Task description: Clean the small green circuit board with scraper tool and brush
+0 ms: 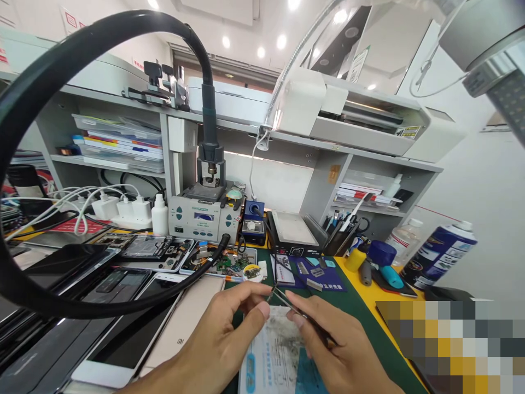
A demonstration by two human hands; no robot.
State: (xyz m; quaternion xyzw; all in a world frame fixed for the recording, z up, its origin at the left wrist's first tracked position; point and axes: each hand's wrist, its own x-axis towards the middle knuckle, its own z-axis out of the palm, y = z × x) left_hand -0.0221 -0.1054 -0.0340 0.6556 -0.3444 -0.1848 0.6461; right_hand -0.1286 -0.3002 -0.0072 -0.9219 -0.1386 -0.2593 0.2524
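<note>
While both hands meet low in the head view, the left hand (213, 345) comes up from the bottom edge with its thumb and forefinger drawn close together, pinching near the tip of the tweezers (287, 303); whether a small part sits between the fingertips is too small to tell. The right hand (340, 350) reaches in from the lower right, its fingers closed around the dark rear end of the tweezers, whose thin metal points aim up and left toward the left fingertips. Both hands hover just above a smudged white card (274, 350) with blue print, which lies on the green mat (361, 312).

To the left of the hands lies a row of phones (123, 328), some face down, some opened. Behind them rests a tray of small circuit boards (221, 262). A thick black hose (53, 71) loops across the left half of the picture and runs down to a grey soldering station (203, 219), where the handpiece stands in its holder. Just beside the station on the left stands a white bottle (159, 214), with white chargers (123, 208) further left. To the right of the station sits a flat heating plate (293, 232), then a cup of tools (342, 232). At the right edge of the mat lies a blue spray can (438, 251) on the yellow border. A white printer (348, 112) stands on the shelf above.
</note>
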